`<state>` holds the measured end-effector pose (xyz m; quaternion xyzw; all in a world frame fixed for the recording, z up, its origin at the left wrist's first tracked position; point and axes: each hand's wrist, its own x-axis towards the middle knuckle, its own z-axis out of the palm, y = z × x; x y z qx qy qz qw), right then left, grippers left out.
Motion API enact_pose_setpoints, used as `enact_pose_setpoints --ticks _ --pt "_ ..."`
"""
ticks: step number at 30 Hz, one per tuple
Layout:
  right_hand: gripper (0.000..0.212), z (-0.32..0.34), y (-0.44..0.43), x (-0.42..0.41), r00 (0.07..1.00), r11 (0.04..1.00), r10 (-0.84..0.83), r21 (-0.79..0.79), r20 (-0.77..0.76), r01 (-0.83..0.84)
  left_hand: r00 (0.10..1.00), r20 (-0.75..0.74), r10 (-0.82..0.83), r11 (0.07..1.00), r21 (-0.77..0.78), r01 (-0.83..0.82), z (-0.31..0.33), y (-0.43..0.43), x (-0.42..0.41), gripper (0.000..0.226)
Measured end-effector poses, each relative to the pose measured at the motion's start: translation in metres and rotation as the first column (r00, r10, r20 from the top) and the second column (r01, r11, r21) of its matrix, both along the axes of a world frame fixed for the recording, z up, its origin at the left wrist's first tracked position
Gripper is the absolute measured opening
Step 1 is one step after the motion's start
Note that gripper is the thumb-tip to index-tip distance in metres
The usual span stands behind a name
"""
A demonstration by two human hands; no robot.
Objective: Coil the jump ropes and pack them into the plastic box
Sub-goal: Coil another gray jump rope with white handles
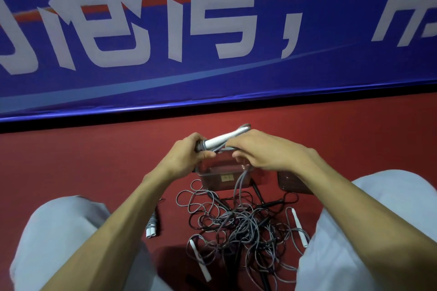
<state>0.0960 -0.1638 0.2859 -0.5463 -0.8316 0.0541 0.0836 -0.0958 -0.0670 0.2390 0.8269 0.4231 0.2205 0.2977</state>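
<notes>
Both hands are up over the plastic box (224, 179), working one jump rope (218, 140) between them. The left hand (186, 157) has its fingers curled tight around the butt of the white handles, where grey cord is wound on. The right hand (257, 151) has its fingers curled over the other end, pinching the cord. A loose tail of that cord (238, 184) drops past the box's front wall into the tangle of ropes (241, 227) on the floor.

This stuff looks light and springy. Thin plastic cord like that will want to unwind the moment the grip slackens, so the sure hold is on the stiff handles, with a thumb pinning the last turn. The tail looks snagged in the pile, so a hard tug could drag the whole knot along; best to feed it out gently.

A finished-looking bundle (152, 227) lies off to the left, and a second clear container (293, 183) sits right of the box.

The floor (94, 160) is flat red carpet or matting. The person sits on it, pale trouser legs (59, 231) splayed either side of the pile, and a big blue banner (236, 73) with white characters fills the wall ahead
</notes>
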Motion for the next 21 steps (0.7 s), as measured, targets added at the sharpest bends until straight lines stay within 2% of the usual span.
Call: enact_pose_setpoints --ticks 5,10,12,14,17,21 --pt "0.018 -0.007 0.000 -0.004 0.998 0.986 0.018 0.164 0.062 -0.028 0.964 -0.222 -0.146 0.986 0.049 0.160 -0.002 -0.002 -0.001 0.032" --pt "0.015 -0.009 0.001 -0.010 0.997 0.974 0.058 0.222 -0.043 -0.047 0.899 -0.395 -0.188 0.947 0.169 0.273 -0.005 -0.011 0.001 0.035" --pt "0.019 -0.007 0.002 -0.012 0.997 0.968 0.013 0.252 -0.082 0.008 0.875 -0.402 -0.271 0.931 0.123 0.345 -0.006 -0.016 0.003 0.032" --pt "0.030 -0.005 0.003 -0.011 0.994 0.949 -0.070 0.301 -0.080 0.091 0.854 -0.391 -0.345 0.911 0.079 0.404 -0.007 -0.021 0.006 0.019" --pt "0.039 -0.008 0.004 -0.007 0.969 0.911 -0.224 0.332 -0.102 0.245 0.860 -0.327 -0.393 0.904 0.034 0.426 -0.007 -0.026 0.010 0.021" --pt "0.037 -0.012 0.007 -0.004 0.900 0.887 -0.349 0.219 -0.260 0.407 0.891 -0.244 -0.384 0.918 0.004 0.396 -0.006 -0.030 0.011 0.035"
